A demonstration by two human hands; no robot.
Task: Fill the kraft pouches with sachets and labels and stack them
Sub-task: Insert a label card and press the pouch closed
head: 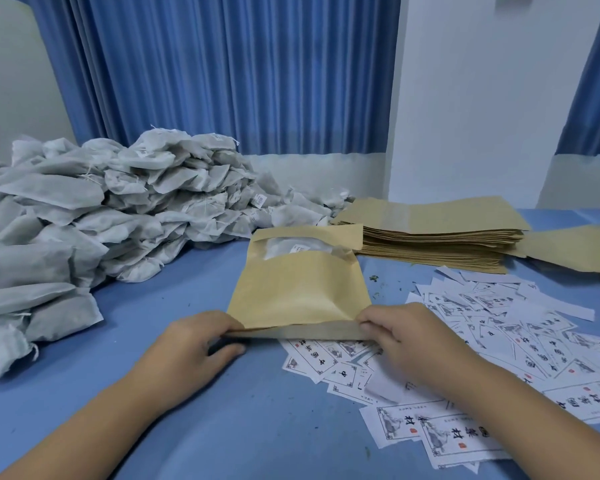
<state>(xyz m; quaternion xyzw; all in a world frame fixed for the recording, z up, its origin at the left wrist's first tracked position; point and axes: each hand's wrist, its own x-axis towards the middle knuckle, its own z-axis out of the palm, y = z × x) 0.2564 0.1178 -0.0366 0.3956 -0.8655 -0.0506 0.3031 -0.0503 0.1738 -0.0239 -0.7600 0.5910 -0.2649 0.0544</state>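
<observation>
Left grip (pixel 191 344) and right grip (pixel 406 337) pinch the near edge of one sachet-holding kraft pouch (pixel 298 289); heaps of sachets (pixel 84 220), labels (pixel 499 327) and empty pouches (pixel 430 244) lie unused.

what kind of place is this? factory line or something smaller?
Probably a small hand-packing workroom, not a factory line: a heap of sachets, a stack of empty kraft pouches and loose printed labels share one blue-covered table, with curtains behind. The left hand and right hand pinch one filled pouch.
</observation>
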